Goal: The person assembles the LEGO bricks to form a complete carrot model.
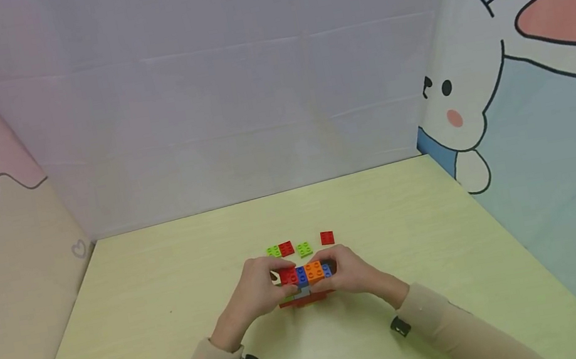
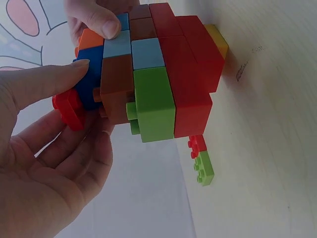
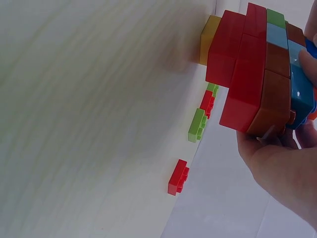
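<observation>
A built-up block of toy bricks (image 2: 188,74) stands at the middle of the table, with red layers low down, brown, light blue and green above, and a yellow brick (image 2: 217,42) at its base. Along the top sit a red brick (image 1: 288,276), a dark blue brick (image 1: 301,275) and an orange brick (image 1: 313,272). My left hand (image 1: 257,286) grips the upper left end, its thumb against the dark blue brick in the left wrist view. On the other end, my right hand (image 1: 351,268) holds the upper layers between thumb and fingers. Some fingertips are hidden behind the block.
Behind the block lie loose bricks: a green brick (image 1: 274,251) beside a red brick (image 1: 286,248), another green brick (image 1: 304,249), and a separate red brick (image 1: 327,238). The pale table (image 1: 175,255) meets a grey-white back wall (image 1: 232,119) and printed side panels.
</observation>
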Demonstrator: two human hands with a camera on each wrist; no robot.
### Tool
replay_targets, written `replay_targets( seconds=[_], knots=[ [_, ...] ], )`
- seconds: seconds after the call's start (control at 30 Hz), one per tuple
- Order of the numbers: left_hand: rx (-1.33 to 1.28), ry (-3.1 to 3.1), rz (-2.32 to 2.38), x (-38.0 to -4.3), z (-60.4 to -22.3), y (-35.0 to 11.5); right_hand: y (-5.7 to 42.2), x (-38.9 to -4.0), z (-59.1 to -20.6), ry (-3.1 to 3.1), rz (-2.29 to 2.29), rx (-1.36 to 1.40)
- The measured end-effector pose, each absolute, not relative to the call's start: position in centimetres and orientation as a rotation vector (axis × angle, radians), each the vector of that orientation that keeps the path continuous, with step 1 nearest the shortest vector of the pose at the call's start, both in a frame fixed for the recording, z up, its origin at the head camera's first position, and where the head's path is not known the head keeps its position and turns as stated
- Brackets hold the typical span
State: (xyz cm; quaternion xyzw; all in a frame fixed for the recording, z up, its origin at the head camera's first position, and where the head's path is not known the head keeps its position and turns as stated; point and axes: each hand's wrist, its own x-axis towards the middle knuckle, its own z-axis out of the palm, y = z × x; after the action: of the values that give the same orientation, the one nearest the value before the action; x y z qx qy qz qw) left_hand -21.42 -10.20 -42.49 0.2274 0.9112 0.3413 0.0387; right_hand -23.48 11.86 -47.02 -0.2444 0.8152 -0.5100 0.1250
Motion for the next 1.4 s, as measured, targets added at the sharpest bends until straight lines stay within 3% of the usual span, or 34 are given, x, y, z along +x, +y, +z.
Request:
replay_targets(
  seconds=[0.2, 0.57, 1.07, 1.27, 1.4],
  knots=[
    [0.618, 2.738, 1.217, -21.3, -43.7, -10.3, 11.5, -22.8, -45.6, 2.365, -1.487, -0.706],
    [0.461, 2.638, 1.483, -20.8, -46.2, -10.4, 11.6, -23.5, -47.4, 2.411, -1.457, -0.705],
    [0.512, 2.643, 1.501, -20.9, -47.3, -10.4, 12.7, -24.3, -47.1, 2.379, -1.363, -0.790],
    [0.491, 2.650, 1.492, -20.8, -47.0, -10.3, 14.2, -26.3, -46.6, 2.489, -1.592, -0.623],
    [0.482, 2.641, 1.491, -20.7, -46.9, -10.3, 15.1, -27.8, -46.9, 2.732, -1.422, -0.487]
  ],
)
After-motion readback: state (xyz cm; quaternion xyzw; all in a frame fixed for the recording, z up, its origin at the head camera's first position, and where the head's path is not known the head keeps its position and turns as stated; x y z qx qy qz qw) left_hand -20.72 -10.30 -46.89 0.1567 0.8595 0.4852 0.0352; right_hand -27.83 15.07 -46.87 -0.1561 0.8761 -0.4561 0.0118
